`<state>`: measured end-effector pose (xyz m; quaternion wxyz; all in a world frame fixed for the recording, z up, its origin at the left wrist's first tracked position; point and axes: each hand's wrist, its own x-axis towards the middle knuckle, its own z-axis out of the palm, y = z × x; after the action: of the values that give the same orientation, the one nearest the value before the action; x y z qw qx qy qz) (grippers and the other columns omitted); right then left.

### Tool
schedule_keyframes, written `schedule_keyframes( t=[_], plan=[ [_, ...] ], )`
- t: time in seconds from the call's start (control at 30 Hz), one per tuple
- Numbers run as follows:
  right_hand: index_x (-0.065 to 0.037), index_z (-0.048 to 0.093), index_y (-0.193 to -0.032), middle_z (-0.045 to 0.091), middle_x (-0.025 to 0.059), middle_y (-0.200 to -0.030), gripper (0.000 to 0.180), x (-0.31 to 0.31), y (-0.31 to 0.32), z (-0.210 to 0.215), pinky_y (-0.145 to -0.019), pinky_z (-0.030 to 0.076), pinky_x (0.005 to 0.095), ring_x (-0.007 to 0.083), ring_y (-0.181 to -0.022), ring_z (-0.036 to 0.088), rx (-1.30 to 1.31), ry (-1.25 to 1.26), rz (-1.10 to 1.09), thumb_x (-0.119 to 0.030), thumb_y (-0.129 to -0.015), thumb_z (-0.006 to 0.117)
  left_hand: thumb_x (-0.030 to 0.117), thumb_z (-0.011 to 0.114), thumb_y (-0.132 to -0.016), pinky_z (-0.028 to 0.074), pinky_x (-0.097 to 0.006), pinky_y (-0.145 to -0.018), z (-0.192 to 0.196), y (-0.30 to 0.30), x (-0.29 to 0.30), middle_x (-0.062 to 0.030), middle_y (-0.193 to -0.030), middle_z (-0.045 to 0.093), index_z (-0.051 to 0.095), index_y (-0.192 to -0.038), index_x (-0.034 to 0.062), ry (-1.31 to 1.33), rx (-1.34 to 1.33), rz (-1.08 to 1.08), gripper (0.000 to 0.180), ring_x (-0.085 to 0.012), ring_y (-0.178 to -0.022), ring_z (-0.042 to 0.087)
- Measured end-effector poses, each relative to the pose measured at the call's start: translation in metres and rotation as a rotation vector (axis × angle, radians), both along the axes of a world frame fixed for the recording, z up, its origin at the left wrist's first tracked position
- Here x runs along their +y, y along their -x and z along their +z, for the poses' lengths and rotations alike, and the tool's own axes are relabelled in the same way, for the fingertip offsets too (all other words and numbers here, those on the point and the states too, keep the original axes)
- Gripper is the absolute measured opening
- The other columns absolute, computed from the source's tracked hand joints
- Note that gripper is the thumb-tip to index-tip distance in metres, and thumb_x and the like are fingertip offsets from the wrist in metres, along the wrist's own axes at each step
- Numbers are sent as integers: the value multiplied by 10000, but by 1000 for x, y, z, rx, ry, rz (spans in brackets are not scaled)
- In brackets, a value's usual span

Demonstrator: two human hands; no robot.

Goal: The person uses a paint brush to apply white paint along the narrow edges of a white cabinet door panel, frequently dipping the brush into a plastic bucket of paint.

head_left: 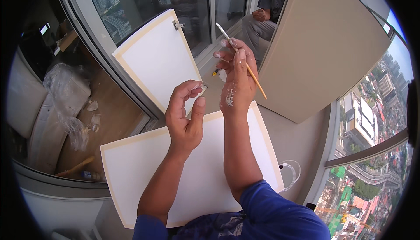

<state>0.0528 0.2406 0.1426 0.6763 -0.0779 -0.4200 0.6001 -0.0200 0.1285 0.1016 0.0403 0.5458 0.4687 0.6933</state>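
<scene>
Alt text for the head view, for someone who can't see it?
A white-spotted right hand holds a thin white-tipped stick; the left hand is raised beside it, fingers loosely curled. Below them is a white panel with tan edges, and a second panel stands beyond the left hand. Another person sits farther back.

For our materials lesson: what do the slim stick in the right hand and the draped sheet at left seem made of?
Slim stick: probably smooth wood, judging by its tan colour, though plastic is possible.
Draped sheet: likely glossy plastic film, being see-through, wrinkled and glinting.
</scene>
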Motion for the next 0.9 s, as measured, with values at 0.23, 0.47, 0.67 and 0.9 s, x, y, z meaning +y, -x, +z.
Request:
schedule_keyframes(
  t=[0.23, 0.47, 0.67, 0.9],
  plan=[
    [-35, 548, -1410, 636, 128, -1343, 489, -4, -2, 5, -979, 451, 334, 200, -1214, 595, 81, 13, 119, -430, -1137, 456, 150, 679, -1021, 500, -411, -1044, 31, -21, 19, -200, -1350, 623, 568, -1413, -44, -27, 241, -32, 451, -290, -1199, 632],
    [-27, 524, -1452, 624, 156, -1395, 553, -9, 3, 6, -1050, 437, 381, 243, -1280, 569, 60, -24, 143, -471, -1130, 454, 168, 697, -1003, 527, -442, -1025, 24, -25, 10, -251, -1331, 614, 594, -1407, -75, -1, 340, -35, 483, -355, -1227, 631],
    [-23, 496, -1476, 604, 164, -1416, 539, -18, 9, 7, -1082, 431, 422, 268, -1333, 543, 40, -1, 159, -434, -1132, 443, 165, 699, -1003, 538, -432, -994, 30, -17, 0, -230, -1342, 616, 617, -1414, -46, 26, 420, -15, 469, -346, -1178, 636],
    [-27, 524, -1478, 614, 147, -1439, 595, -18, 14, 4, -1080, 417, 387, 255, -1373, 551, -140, -35, -46, -499, -1141, 391, 92, 709, -982, 564, -402, -935, 29, -11, -8, -191, -1272, 648, 695, -1345, -6, -20, 475, 109, 377, -310, -1095, 661]
  ],
)
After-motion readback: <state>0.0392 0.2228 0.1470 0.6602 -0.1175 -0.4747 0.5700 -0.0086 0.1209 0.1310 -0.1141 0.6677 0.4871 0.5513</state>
